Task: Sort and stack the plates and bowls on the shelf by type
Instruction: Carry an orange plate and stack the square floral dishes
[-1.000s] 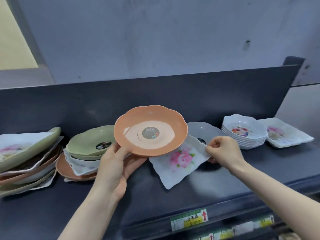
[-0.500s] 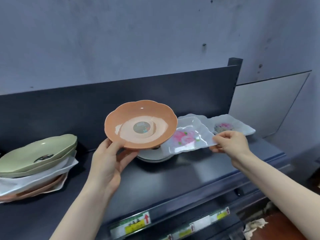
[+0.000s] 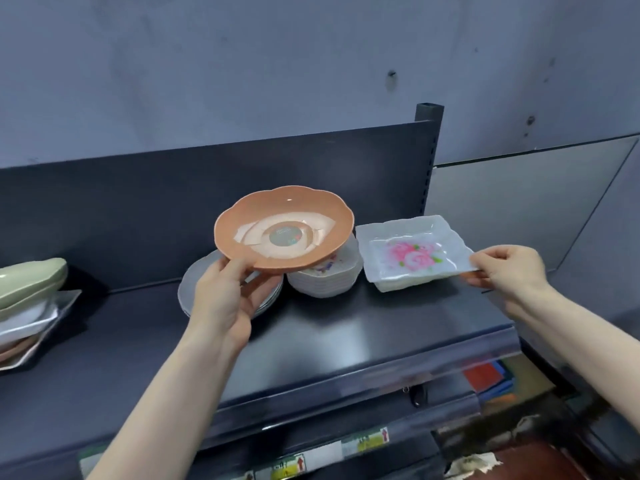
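Our left hand [image 3: 225,299] is up mid-frame, thumb on the rim and fingers curled under one glossy orange bowl [image 3: 284,237] with a scalloped edge, held tilted above the shelf [image 3: 346,334]. At centre right, our right hand [image 3: 509,268] pinches the corner of one square white rose plate [image 3: 415,251] over another square dish; touching or not, can't tell. Behind the bowl there's one stack of wavy white bowls [image 3: 325,278], plus grey round plates [image 3: 194,289].

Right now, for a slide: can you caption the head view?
Left hand holds an orange bowl above the shelf; right hand pinches a square rose-print plate.
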A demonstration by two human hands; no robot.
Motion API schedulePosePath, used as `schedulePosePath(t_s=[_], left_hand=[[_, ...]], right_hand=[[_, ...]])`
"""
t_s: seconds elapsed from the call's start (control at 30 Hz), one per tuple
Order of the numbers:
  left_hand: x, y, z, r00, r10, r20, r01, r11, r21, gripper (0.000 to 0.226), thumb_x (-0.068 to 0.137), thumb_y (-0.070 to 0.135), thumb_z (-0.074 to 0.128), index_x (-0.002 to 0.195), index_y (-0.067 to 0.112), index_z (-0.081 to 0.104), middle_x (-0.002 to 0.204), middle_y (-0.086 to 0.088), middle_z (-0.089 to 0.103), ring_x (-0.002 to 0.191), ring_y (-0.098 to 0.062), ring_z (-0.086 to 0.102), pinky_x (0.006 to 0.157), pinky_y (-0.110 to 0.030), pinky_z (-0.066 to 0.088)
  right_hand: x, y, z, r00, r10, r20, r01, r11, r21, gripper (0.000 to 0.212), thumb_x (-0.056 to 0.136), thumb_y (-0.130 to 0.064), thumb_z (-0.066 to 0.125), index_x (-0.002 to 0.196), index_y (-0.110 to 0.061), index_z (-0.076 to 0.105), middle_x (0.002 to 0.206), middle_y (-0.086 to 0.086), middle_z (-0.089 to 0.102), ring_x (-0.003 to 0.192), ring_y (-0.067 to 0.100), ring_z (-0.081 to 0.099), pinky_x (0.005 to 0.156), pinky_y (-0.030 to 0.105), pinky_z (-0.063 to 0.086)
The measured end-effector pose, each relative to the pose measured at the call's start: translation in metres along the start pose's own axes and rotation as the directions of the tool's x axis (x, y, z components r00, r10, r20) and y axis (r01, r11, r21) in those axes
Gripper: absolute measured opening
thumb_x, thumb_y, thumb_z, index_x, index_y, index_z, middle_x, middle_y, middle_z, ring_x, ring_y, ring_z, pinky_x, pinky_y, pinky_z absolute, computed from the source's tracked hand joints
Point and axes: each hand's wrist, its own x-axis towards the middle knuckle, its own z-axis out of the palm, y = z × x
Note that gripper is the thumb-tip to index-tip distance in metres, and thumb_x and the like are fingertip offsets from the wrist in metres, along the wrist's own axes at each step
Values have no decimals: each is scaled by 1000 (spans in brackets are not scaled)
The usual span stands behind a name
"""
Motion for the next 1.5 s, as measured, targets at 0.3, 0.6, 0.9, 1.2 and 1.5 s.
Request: schedulePosePath(t_s=[0.3, 0.6, 0.9, 1.2, 1.5], left_hand=[[42, -30, 26, 997, -18, -70, 14, 998, -57, 19, 91, 3, 52, 107, 8, 61, 104, -10, 66, 77, -18, 70, 58, -23, 57], [76, -42, 43, 994, 47, -103, -57, 994, -93, 17, 91, 3, 53, 104, 10, 61, 109, -9, 66, 70, -14, 71, 62, -26, 59], [72, -57, 54, 996, 44, -73, -46, 999, -28, 21, 90, 1, 51, 105, 11, 61, 111, -8, 64, 66, -12, 71, 61, -24, 59], [49, -72, 75, 980, 36, -196, -37, 999, 3, 17, 91, 1, 50, 100, 9, 61, 96, -9, 65, 63, -15, 70, 60, -27, 60], [-7, -76, 66, 930, 112, -350, -92, 993, 74, 25, 89, 0, 54, 108, 13, 64, 88, -1, 75, 71, -15, 72, 59, -28, 59]], right_hand=[[46, 26, -5, 1000, -5, 2, 5, 999, -49, 11, 84, 4, 59, 75, 2, 64, 66, 14, 63, 38, 6, 61, 46, 17, 55], [91, 17, 11, 996, -25, 83, 44, 970, -239, 11, 82, 2, 61, 73, -1, 67, 70, 14, 69, 42, 13, 65, 54, 23, 57], [109, 37, 24, 924, -155, 349, 377, 519, -767, 12, 71, -20, 64, 67, -8, 64, 70, 4, 67, 74, 28, 62, 61, 32, 49], [120, -5, 28, 778, -314, 545, 625, 482, -614, 16, 77, -15, 62, 61, -15, 62, 64, -2, 64, 69, 25, 59, 57, 30, 43], [61, -50, 92, 594, -216, 774, 385, 922, -37, 14, 87, -19, 62, 78, -22, 71, 74, 4, 74, 64, 17, 72, 67, 31, 60]])
